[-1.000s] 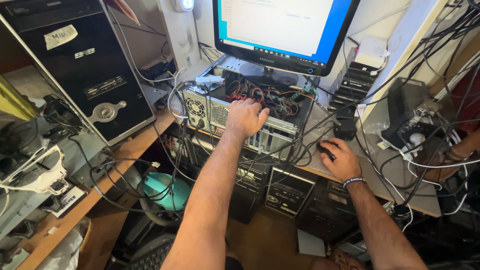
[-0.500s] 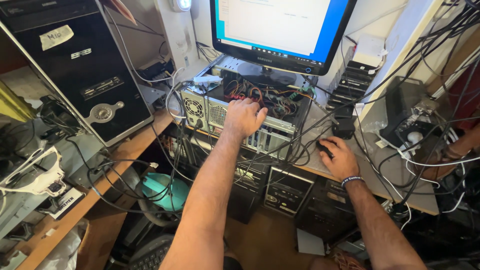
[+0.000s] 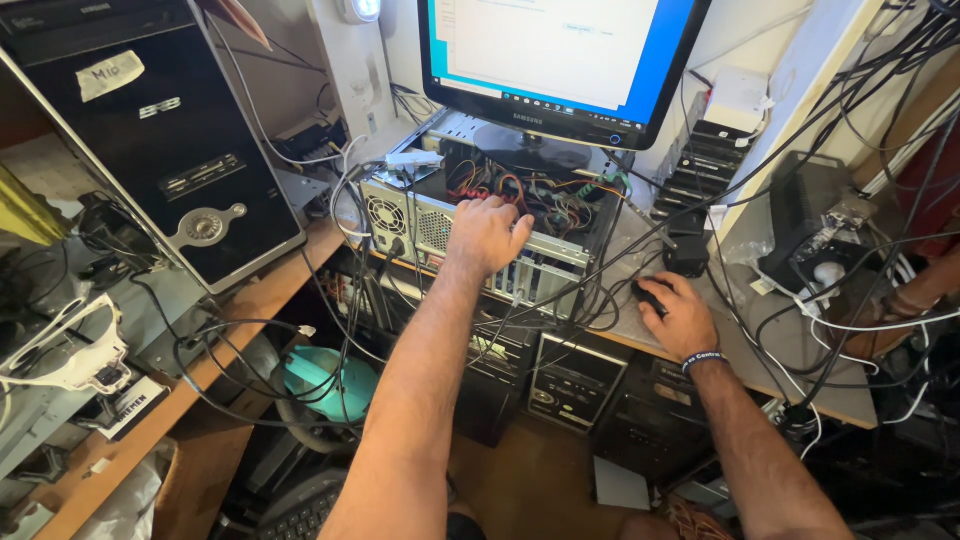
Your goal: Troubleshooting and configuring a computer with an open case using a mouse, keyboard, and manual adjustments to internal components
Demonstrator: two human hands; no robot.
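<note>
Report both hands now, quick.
Left hand: loosely curled, resting on the open grey metal computer case, gripping nothing visible.
Right hand: closed over the black computer mouse.

Monitor (image 3: 560,60) atop open computer case (image 3: 480,215)

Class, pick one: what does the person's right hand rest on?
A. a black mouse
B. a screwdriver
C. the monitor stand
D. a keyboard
A: the right hand covers a black mouse on the desk, while the left hand rests on the open computer case.
</note>
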